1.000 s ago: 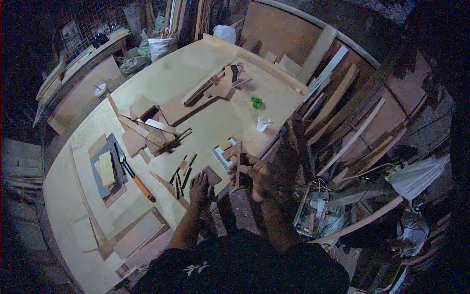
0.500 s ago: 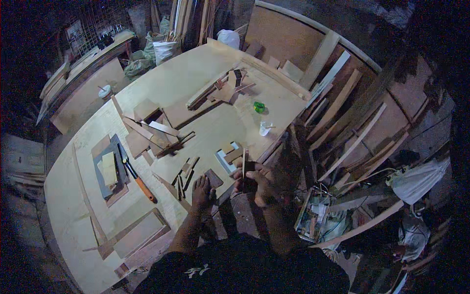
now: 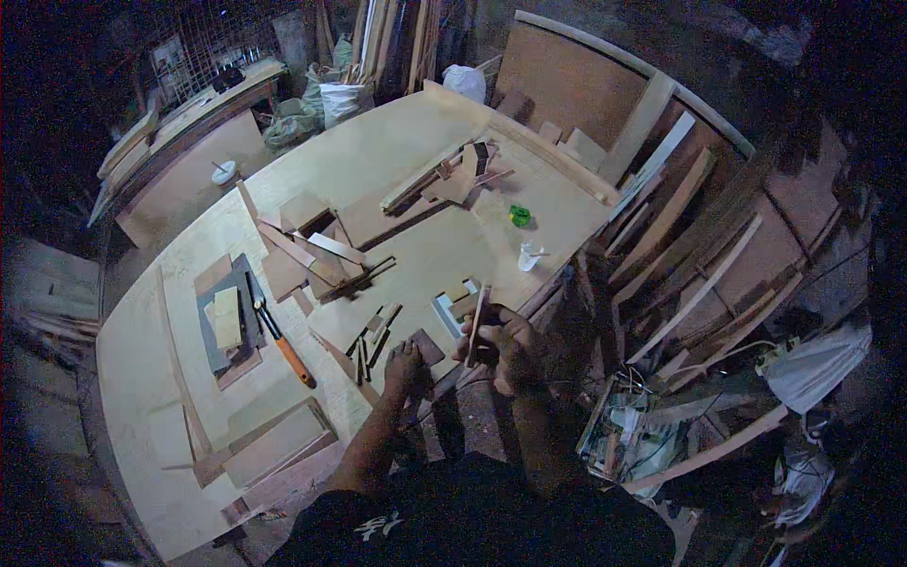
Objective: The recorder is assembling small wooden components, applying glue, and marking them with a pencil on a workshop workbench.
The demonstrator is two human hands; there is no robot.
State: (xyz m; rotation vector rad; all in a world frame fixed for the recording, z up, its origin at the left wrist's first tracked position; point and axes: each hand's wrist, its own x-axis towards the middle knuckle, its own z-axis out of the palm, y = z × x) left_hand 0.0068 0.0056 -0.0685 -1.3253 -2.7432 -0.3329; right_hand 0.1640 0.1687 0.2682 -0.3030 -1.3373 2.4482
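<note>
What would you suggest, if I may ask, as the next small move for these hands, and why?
I would probably lift the flat brown piece with the left hand, since that hand is at its edge and the right hand holds the wooden strip.

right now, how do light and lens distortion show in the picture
Head view: the pale tabletop is fairly well lit, its left edge bowed by the fisheye; head view: the right hand is dim, though the wooden strip it holds looks paler; head view: the corners sink into grainy darkness.
</note>
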